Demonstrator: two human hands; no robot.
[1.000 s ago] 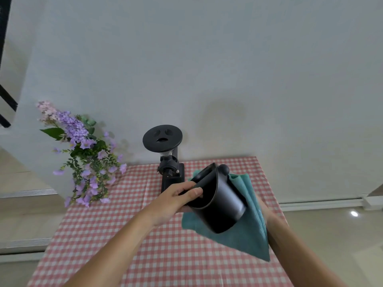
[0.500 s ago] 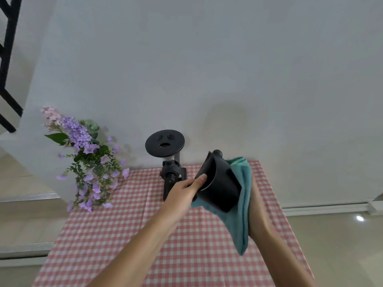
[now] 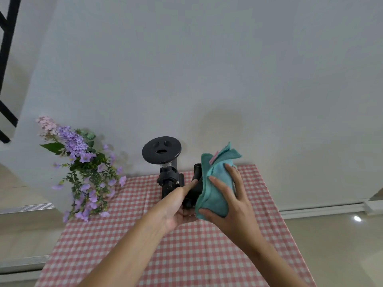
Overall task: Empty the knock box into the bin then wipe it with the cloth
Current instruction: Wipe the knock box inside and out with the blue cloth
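Left hand (image 3: 176, 206) clamped on knock box (image 3: 195, 185); right hand (image 3: 230, 195) presses cloth (image 3: 215, 183) around it. Advise rotating box against cloth.

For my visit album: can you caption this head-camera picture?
Left hand holds the black knock box above the checked table while the right hand presses the cloth around it.

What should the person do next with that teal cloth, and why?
Probably rub the cloth around the knock box. The right hand presses the cloth over it while the left hand holds the box above the table, so wiping looks underway.
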